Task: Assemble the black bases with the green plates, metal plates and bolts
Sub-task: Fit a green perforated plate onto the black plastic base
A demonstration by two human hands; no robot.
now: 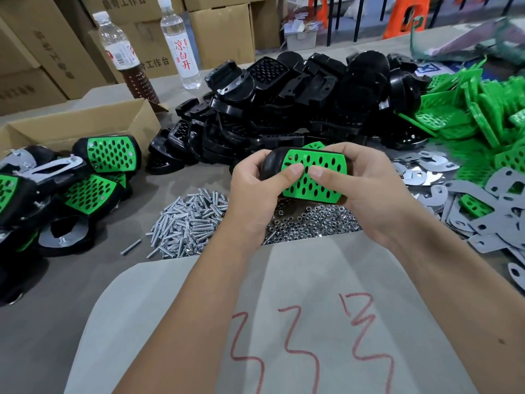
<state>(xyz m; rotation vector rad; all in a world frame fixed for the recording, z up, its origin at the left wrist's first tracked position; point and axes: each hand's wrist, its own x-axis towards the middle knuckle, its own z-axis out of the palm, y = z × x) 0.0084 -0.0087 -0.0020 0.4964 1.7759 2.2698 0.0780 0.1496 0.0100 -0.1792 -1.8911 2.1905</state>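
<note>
At the centre of the frame, left hand (255, 183) and right hand (366, 186) gripping a black base (271, 163), both thumbs pressing its green plate (315, 177), bolts (187, 220) heaped just below.

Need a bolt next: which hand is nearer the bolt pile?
Left. The left hand is just right of the bolt pile; the right hand lies farther right.

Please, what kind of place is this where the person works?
Probably a small factory or workshop bench for manual assembly. Bulk piles of identical parts cover the table: black bases, green plates, loose bolts. Stacked cardboard cartons stand behind.
</note>
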